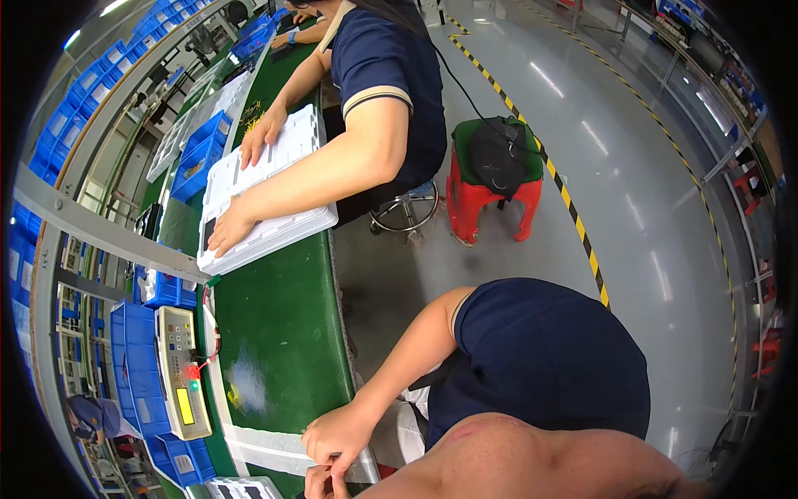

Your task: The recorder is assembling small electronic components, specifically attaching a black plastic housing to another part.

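Note:
Low in the view, my right hand (342, 432) reaches in over the near edge of the green table mat (283, 333), its fingers curled and closed. Just below it, at the lower edge, my left hand (320, 483) shows only in part, with bent fingers. The fingertips of both hands meet or nearly meet. Anything between them is hidden or too small to make out. Beneath and beside the hands a whitish strip (262, 449) crosses the mat.
A co-worker's hands rest on stacked white trays (283, 229) farther along the table. Blue bins (137, 358) and a beige meter box (181, 374) with red leads line its left side. Another white tray (241, 488) lies at the lower edge. A red stool (499, 191) holds a black bag.

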The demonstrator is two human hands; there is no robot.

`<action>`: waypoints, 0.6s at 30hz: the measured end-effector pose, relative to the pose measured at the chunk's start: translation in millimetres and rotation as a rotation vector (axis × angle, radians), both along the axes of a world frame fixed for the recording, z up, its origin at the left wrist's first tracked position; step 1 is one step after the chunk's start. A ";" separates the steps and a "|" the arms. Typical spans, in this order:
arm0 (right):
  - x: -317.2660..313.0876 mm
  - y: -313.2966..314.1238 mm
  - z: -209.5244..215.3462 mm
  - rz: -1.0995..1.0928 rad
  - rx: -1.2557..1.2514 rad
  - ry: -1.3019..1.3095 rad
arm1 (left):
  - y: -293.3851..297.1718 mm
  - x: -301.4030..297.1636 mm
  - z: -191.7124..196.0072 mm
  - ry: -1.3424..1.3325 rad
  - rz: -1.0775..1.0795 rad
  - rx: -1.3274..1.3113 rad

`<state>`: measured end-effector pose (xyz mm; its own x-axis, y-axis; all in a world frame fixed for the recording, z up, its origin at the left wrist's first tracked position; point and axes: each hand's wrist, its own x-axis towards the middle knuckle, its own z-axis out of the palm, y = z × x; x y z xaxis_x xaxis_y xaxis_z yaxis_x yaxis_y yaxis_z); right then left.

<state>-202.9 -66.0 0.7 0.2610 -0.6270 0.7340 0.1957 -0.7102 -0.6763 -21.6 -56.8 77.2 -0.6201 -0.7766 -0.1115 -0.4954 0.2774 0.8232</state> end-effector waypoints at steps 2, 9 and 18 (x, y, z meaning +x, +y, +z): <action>-2.1 2.5 3.7 0.028 -0.018 -0.030 | 0.9 -0.4 2.2 -0.007 -0.013 -0.005; -6.7 5.9 6.3 0.060 -0.071 -0.059 | 4.6 -9.2 10.2 -0.038 -0.090 -0.033; -9.6 6.2 4.4 0.005 -0.098 0.023 | -3.4 2.6 -13.5 -0.016 -0.126 -0.033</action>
<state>-212.4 -59.8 5.1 0.2819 -0.5513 0.7852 0.1847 -0.7719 -0.6083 -19.0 -60.2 63.7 -0.7111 -0.6963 -0.0975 -0.4680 0.3652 0.8048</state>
